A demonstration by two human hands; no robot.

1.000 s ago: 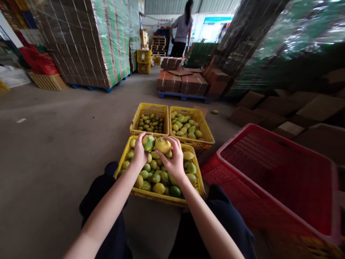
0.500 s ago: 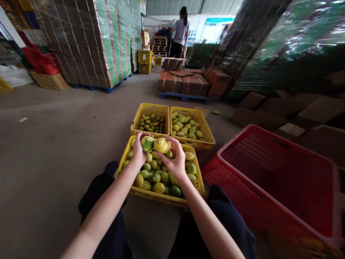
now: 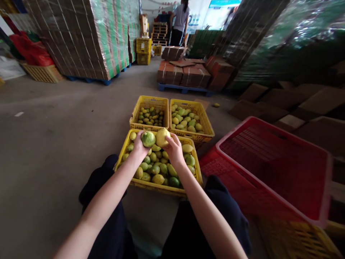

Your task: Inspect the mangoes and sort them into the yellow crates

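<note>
My left hand (image 3: 139, 146) is closed around a green lemon (image 3: 148, 139), its face turned up toward me. In my right hand (image 3: 174, 149) sits a yellow lemon (image 3: 162, 137), gripped between thumb and fingers. The two fruits are side by side with a narrow gap. Both hands are above a yellow crate (image 3: 159, 189) that holds many green and yellow lemons. Beyond it stand a yellow crate of smaller fruit (image 3: 154, 98) on the left and another yellow crate with larger ones (image 3: 206, 122) on the right.
A large red crate (image 3: 237, 183) stands to my right above a yellow crate (image 3: 299, 239). Flattened cardboard (image 3: 280, 99) lies behind it. Bundled cardboard (image 3: 183, 75) rests on a blue pallet. Wrapped stacks (image 3: 67, 39) rise at left. A person (image 3: 180, 23) stands far back.
The two lemons have moved slightly apart, and each has been turned in my hands. The view has tilted down a little, so the surroundings sit higher.
</note>
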